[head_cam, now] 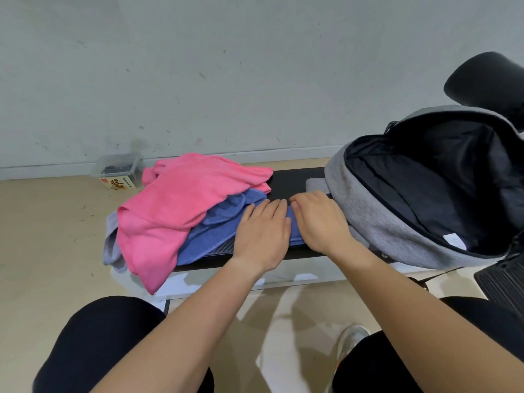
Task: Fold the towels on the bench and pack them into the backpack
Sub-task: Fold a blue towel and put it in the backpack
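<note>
**On the bench (295, 178): both hands down on the blue towel (209, 236)**

Between the towel pile and the backpack (368, 217), the two hands sit side by side, nearly touching. Both forearms reach forward from the bottom of the view.

Left hand (262, 231): palm down, fingers straight and together, pointing away from the body. It lies flat on the right end of the blue towel, released, grasping nothing.

Right hand (319, 222): also palm down, wrist angled in from the right. Fingers are bent at the far knuckles and the thumb lies toward the left hand. The fingertips are hidden, so I can't tell whether it grasps the towel edge or just rests there. A strip of blue shows in the gap between the hands.

Left of the left hand: the blue towel runs under a crumpled pink towel (181, 199), which hangs over the near bench edge. A grey towel (112, 245) pokes out past that, draped off the bench end.

Right of the right hand, just beside it: the backpack, grey, lying on the bench. Its main compartment gapes wide, showing black lining and a white label inside.

Beyond the pile, on the floor by the wall: a clear plastic box (119, 170). Right of the backpack: a black chair (487, 80).
</note>
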{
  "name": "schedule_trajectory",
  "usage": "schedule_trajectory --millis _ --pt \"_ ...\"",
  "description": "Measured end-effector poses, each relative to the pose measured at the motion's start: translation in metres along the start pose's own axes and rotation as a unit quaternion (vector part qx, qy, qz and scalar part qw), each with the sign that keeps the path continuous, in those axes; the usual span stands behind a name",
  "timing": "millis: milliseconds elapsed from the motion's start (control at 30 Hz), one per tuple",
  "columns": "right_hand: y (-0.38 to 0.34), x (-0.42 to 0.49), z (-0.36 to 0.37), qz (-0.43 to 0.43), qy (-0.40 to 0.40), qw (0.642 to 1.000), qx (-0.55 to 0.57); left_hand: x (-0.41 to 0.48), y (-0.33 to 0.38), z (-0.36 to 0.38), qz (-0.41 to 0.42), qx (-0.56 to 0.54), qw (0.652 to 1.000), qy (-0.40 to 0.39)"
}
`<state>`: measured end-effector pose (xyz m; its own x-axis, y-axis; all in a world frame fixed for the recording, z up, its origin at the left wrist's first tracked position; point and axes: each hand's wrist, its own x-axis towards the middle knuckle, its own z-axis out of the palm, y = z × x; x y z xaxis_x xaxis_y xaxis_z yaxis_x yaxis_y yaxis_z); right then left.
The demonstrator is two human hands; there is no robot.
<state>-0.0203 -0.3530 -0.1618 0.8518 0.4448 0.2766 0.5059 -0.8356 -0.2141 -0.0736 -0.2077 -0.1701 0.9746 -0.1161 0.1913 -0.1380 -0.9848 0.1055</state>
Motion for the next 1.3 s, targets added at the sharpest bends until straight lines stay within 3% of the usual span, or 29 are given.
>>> schedule_trajectory --millis 67,233,400,567,700,867,1000,1167,1300 --pt "0.008 -0.010 0.004 -0.027 0.012 0.999 -0.039 -0.002 -0.003 0.001 0.005 -0.013 1.000 -0.003" --pt "0.009 -0.008 0.007 -0.022 -0.049 0.994 -0.090 -0.007 -0.004 0.006 0.015 0.029 0.999 0.018" --pt "0.011 -0.005 0.002 -0.036 -0.096 0.987 -0.121 -0.002 -0.006 0.004 0.021 0.024 0.999 -0.010" --pt "0.008 0.001 -0.018 -0.025 -0.180 0.982 -0.055 0.014 -0.014 -0.028 -0.008 -0.141 0.981 -0.136" --pt "0.003 0.009 -0.051 -0.036 -0.239 0.970 0.015 0.021 -0.022 -0.051 -0.006 -0.087 0.975 -0.203" --pt "0.008 0.008 -0.064 -0.017 -0.281 0.954 0.101 0.018 -0.028 -0.063 -0.020 -0.202 0.951 -0.234" --pt "0.013 0.004 -0.075 -0.005 -0.318 0.944 0.088 0.012 -0.034 -0.068 -0.050 -0.246 0.942 -0.224" --pt "0.020 -0.003 -0.101 0.077 -0.272 0.947 0.153 0.016 -0.032 -0.086 -0.085 -0.301 0.939 -0.142" --pt "0.038 -0.006 -0.122 0.127 -0.126 0.948 0.264 0.034 -0.007 -0.101 -0.091 -0.342 0.934 -0.045"
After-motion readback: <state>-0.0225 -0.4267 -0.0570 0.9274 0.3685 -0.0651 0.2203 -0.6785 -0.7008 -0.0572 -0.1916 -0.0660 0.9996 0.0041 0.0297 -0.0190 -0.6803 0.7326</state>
